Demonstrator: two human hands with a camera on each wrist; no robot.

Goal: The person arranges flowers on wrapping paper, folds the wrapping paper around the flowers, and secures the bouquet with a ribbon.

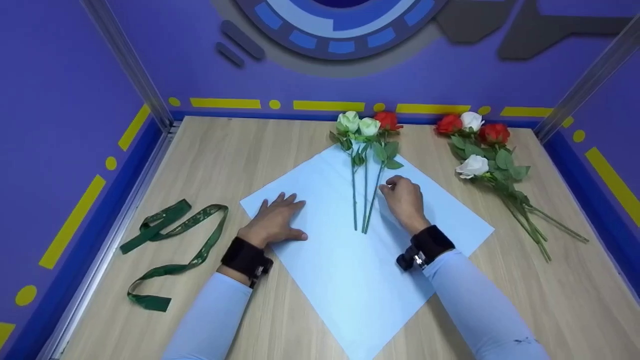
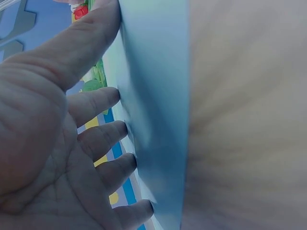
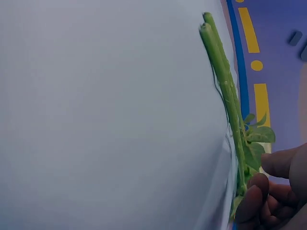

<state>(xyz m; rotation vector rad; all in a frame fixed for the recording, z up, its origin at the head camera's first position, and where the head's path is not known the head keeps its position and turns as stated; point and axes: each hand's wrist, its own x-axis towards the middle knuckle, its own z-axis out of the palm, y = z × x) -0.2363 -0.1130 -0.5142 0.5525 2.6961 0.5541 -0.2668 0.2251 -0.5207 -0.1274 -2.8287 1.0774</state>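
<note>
A pale sheet of wrapping paper lies cornerwise on the table. Two pale green roses and one red rose rest side by side on its far corner, their stems pointing back toward the person. With fingers spread, my left hand rests on the paper's left edge; its fingertips touch the sheet. My right hand is just right of the red rose's stem, fingers loosely curled. In the right wrist view a gap shows between its thumb and forefinger, with nothing held there.
At the right of the table lies a bunch of red and white roses, stems toward the near right. A green ribbon curls loosely on the left side of the wooden table. Blue panels wall the back and sides.
</note>
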